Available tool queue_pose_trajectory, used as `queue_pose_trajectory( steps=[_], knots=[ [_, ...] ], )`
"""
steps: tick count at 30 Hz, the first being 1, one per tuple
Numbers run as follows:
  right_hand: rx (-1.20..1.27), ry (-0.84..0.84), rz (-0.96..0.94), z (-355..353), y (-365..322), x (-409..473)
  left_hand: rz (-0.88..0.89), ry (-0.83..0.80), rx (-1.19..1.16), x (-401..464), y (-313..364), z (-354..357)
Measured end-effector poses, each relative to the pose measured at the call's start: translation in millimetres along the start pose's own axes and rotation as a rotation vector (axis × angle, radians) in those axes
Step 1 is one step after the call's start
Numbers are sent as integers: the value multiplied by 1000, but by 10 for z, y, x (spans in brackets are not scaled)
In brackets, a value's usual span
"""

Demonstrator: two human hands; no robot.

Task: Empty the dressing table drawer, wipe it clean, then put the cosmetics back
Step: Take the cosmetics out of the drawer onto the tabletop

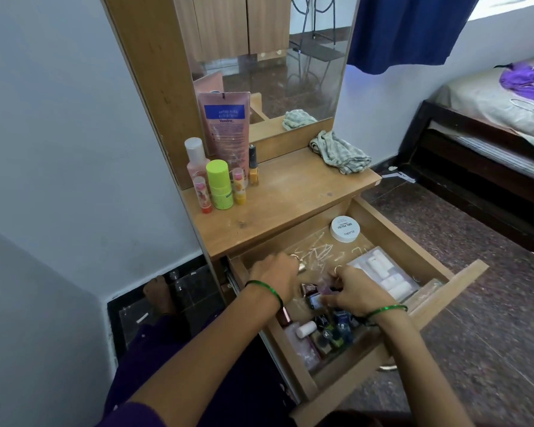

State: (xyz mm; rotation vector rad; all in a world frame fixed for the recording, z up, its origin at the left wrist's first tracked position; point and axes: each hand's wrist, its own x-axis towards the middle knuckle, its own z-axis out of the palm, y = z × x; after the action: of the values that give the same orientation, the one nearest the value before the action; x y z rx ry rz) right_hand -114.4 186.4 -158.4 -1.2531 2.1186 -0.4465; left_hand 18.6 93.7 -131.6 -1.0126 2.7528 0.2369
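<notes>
The drawer (453, 282) stands pulled out toward me below the dressing table top (290, 192), its long axis running from the near left to the far right. Most of what remains in it lies in a heap of small nail polish bottles (330, 331) at the near end, just below my wrists.

My right hand (352, 292) hangs over the middle of the drawer with its fingers curled down onto a small dark bottle (313, 300); it looks like a pinch, though the blur keeps me from being sure. My left hand (273, 277) reaches toward the far left corner, fingers bent around something small and gold-coloured (301, 267); whether it truly holds it I cannot tell.

The white round jar (345, 229) sits alone at the far end, well apart from both hands, with the clear plastic tray (383, 272) just right of my right hand. The right hand is nearer both.

I judge the emptying partly done: several cosmetics (219, 183) stand on the top's left side, and the cloth (339, 151) waits at its far right.
</notes>
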Motion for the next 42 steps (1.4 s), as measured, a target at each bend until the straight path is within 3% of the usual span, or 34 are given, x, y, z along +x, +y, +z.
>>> queue_pose_trajectory(
  steps=[7,11,15,20,24,30,38,42],
  knots=[
    [29,118,6,7,25,38,-104,260,-673,-368,-186,-179],
    [233,197,-32,-27,-26,-3,-129,353,-876,-500,-318,-334],
    [320,256,-79,-53,-62,-25,-167,559,-975,-503,-437,-446],
    [507,318,-200,-82,-87,-43,-288,783,-997,-398,-683,-409],
    [735,364,-207,-118,-38,-18,-381,823,-992,-345,-834,-330],
    [731,381,-201,-111,-68,-26,-360,898,-906,-350,-966,-420],
    [730,351,-192,-100,-68,-34,-353,820,-702,-216,-1142,-426],
    [854,329,-150,-125,-108,-35,-364,772,-616,-152,-1159,-444]
  ],
)
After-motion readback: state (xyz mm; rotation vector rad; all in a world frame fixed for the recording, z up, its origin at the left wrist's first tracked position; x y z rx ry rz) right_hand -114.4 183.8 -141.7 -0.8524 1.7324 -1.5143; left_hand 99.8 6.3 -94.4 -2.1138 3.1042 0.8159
